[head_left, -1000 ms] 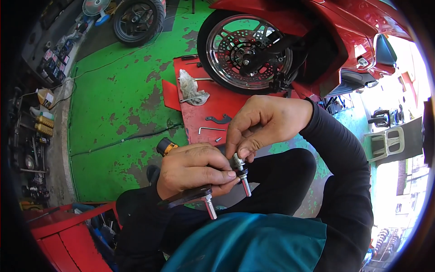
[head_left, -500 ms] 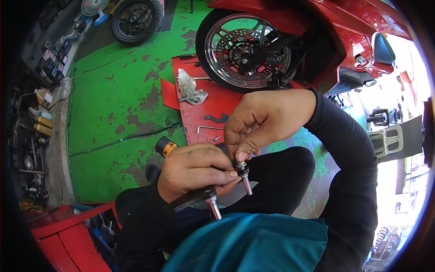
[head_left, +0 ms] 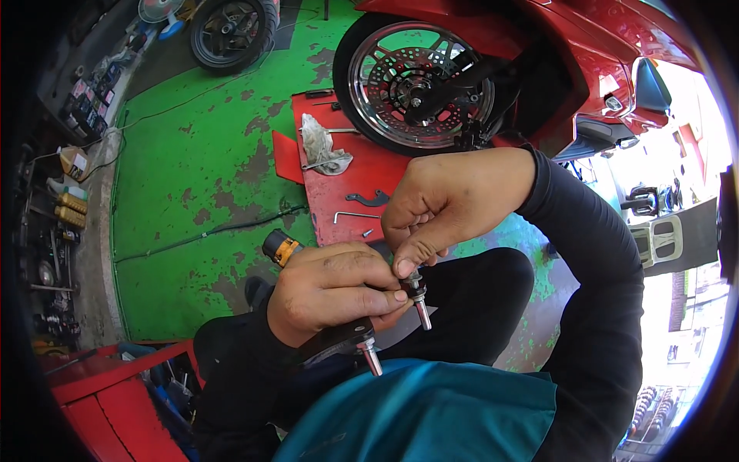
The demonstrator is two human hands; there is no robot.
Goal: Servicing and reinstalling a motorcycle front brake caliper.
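In my left hand (head_left: 335, 285) is a dark metal bracket (head_left: 336, 342), gripped between curled fingers and thumb. A silver pin (head_left: 370, 357) sticks out of its near end. A second silver pin (head_left: 423, 313) points down past my left fingertips, with a dark collar around its upper part. My right hand (head_left: 443, 212) is bent down over that pin, thumb and forefinger pinched at a small silver metal piece (head_left: 414, 276) on its top end. The fingers partly hide this piece. Beyond my left knuckles shows a black and orange cylindrical end (head_left: 282, 248); what it belongs to is hidden.
Ahead, a red motorcycle (head_left: 554, 46) stands with its front wheel by a red board (head_left: 331, 204). On the board lie a rag (head_left: 319, 146), a hex key (head_left: 356, 215), a dark curved part (head_left: 369, 199) and a small bolt (head_left: 368, 232). A red tool cart (head_left: 127, 412) stands at lower left.
My right thumb and fingers have shifted slightly down and left around the pin's top end, covering more of the silver piece. The bracket has tilted a little; my left hand keeps its grip.
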